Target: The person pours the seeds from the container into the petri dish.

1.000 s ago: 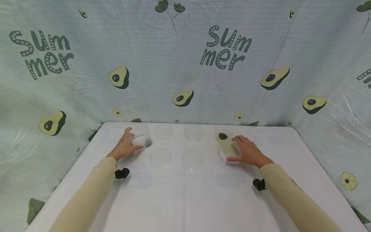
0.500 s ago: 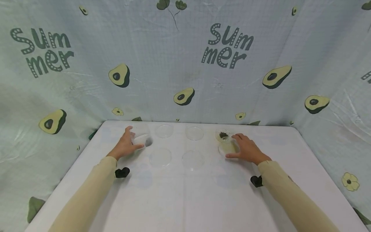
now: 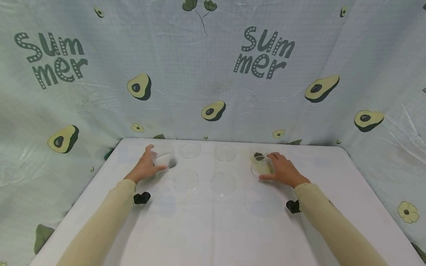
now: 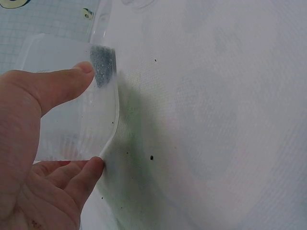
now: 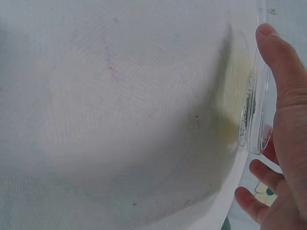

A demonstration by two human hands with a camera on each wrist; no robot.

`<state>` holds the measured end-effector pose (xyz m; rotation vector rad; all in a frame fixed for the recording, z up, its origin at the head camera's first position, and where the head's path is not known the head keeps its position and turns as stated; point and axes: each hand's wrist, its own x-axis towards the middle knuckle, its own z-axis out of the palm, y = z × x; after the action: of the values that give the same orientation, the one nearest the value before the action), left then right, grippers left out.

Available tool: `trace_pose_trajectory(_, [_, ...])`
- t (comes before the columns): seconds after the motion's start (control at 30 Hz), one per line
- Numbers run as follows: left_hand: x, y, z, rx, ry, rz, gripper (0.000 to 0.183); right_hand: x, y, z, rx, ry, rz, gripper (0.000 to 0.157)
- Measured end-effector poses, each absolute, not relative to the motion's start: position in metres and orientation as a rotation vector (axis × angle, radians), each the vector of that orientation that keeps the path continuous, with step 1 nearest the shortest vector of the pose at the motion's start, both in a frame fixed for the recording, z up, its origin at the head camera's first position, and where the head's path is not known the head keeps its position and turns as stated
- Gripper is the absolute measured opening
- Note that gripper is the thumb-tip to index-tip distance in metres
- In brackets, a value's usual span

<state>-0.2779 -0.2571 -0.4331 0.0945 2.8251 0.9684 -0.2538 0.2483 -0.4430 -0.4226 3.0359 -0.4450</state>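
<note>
Left hand [image 3: 144, 167] pinches clear tub [image 4: 74, 129] far left, right hand [image 3: 283, 170] pinches clear disc [image 3: 263, 169] at far-right petri dish [image 3: 252, 154], where dark bits [image 3: 259, 156] lie; four middle rounds [image 3: 225, 153] look bare, so likely early on.

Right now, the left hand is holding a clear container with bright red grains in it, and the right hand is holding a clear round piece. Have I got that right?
Not quite: the grains in the clear container are dark grey, not bright red, as the left wrist view shows. The left hand does hold it, and the right hand holds a clear round piece.
</note>
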Motion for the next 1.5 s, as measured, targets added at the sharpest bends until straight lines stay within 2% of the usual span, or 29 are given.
trace_pose_trajectory(1.5, [-0.280, -0.260, -0.435, 0.108, 2.827, 0.987, 0.105, -0.269, 0.244, -0.442, -0.355, 3.019, -0.456, 0.098])
